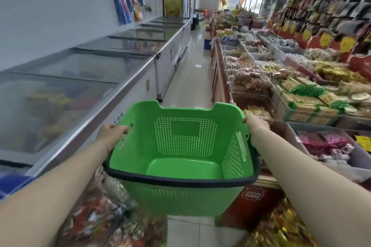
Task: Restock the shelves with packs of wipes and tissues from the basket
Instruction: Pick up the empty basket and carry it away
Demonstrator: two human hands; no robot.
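- Green plastic basket (pixel 184 138) is up front and centre, carried above the aisle floor (pixel 192 78).
- Left grip (pixel 111 135) curls over its left rim; right grip (pixel 257 128) clamps the right rim.
- Chest freezers (pixel 80 70) run close along the left, snack bins (pixel 261 78) tight on the right.
- An open tiled lane runs straight ahead between them.

One green basket (pixel 186 140) — one left hand (pixel 112 134), one right hand (pixel 257 128)
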